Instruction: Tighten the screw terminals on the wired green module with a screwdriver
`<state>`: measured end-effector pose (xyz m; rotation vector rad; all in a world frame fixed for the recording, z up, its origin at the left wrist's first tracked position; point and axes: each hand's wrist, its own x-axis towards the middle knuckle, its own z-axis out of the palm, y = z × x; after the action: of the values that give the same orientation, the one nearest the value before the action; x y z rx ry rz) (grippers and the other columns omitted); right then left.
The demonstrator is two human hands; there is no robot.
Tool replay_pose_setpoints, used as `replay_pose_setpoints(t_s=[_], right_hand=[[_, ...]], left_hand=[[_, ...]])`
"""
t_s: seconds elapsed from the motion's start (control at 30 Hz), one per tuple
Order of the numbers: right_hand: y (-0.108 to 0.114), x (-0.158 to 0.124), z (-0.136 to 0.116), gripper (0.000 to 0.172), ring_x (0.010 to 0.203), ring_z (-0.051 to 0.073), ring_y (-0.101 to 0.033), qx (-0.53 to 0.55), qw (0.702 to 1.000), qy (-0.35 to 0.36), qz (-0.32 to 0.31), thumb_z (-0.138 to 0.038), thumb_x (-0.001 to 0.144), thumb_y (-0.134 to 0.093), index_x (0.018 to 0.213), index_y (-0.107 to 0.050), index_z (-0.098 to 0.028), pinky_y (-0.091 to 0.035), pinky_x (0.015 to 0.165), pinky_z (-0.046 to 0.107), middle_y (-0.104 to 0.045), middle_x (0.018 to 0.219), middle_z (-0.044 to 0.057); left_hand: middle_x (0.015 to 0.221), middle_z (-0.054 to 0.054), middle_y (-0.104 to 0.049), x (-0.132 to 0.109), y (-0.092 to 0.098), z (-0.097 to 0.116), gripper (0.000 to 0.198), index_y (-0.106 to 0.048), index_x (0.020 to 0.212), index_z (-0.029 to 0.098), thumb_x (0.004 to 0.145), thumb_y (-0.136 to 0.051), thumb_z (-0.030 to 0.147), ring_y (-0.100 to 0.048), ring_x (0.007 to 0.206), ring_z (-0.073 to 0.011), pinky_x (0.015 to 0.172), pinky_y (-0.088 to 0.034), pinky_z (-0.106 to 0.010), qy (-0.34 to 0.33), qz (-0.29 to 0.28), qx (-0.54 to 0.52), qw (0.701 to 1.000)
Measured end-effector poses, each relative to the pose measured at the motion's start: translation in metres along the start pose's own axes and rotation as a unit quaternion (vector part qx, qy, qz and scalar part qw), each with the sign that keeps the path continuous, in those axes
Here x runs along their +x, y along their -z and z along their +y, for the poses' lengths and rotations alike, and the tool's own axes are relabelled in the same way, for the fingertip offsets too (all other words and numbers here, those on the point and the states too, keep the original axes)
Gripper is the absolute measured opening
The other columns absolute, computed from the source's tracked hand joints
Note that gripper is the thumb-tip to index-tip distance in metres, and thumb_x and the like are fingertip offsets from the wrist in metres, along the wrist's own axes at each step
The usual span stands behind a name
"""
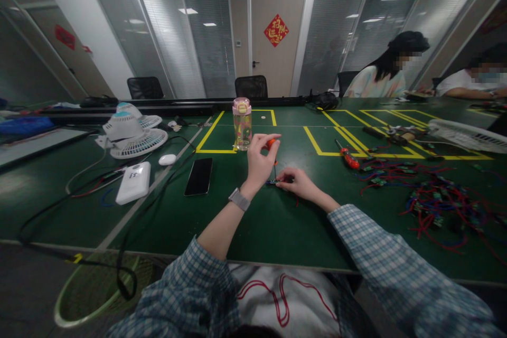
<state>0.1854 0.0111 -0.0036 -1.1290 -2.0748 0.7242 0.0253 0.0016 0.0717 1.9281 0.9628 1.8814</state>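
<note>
My left hand point(260, 161) is closed around the orange handle of a screwdriver point(272, 143). The tool stands nearly upright, its thin shaft pointing down at a small circuit board point(271, 182) on the green table. Fingers of my right hand point(298, 183) pinch the board's right edge and partly cover it. A short red wire shows just below that hand. Whether the tip sits in a screw is too small to make out. Behind my left hand stands a clear bottle point(242, 129) with a pink lid. To its left lies a black phone point(198, 176).
Wired circuit boards point(435, 200) are heaped at right, near a red screwdriver point(349, 159). A white power bank point(133, 182), white earbud case point(167, 159) and white fans point(134, 134) lie left. A green basket point(67, 301) stands below the table edge. Two people sit across at right.
</note>
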Motion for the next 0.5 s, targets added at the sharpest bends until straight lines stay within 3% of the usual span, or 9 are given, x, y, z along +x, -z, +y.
replay_pose_setpoints(t_s=[0.1,0.3,0.5], right_hand=[[0.0003,-0.0004,-0.0012,0.011,0.067,0.015,-0.059,-0.002,1.000,0.002,-0.002,-0.023,0.075,-0.071,0.082,-0.071,-0.016,-0.049,0.066,0.029,-0.066,0.075,0.003],[-0.0007,0.0001,0.0013,0.011,0.066,0.014,-0.058,0.002,1.000,0.001,-0.001,-0.023,0.074,-0.070,0.082,-0.070,-0.015,-0.047,0.064,0.028,-0.065,0.073,0.003],[-0.0013,0.0003,0.0025,0.012,0.065,0.014,-0.058,0.005,1.000,0.006,0.002,-0.025,0.075,-0.070,0.082,-0.070,-0.015,-0.047,0.065,0.028,-0.065,0.071,0.002]], left_hand=[[0.093,-0.003,-0.059,0.0000,0.0002,-0.0003,0.011,-0.069,0.096,0.023,0.089,-0.061,0.023,-0.058,0.088,-0.0149,0.078,-0.049,-0.028,0.005,0.003,0.013,1.000],[0.103,-0.005,-0.062,0.0015,0.0002,-0.0042,0.027,-0.066,0.111,0.025,0.097,-0.043,0.021,-0.059,0.097,-0.0152,0.084,-0.049,-0.029,0.015,-0.022,-0.021,0.999],[0.101,-0.005,-0.061,0.0007,-0.0001,-0.0014,0.024,-0.066,0.111,0.022,0.095,-0.048,0.020,-0.059,0.092,-0.0145,0.080,-0.050,-0.027,0.015,-0.021,-0.021,0.999]])
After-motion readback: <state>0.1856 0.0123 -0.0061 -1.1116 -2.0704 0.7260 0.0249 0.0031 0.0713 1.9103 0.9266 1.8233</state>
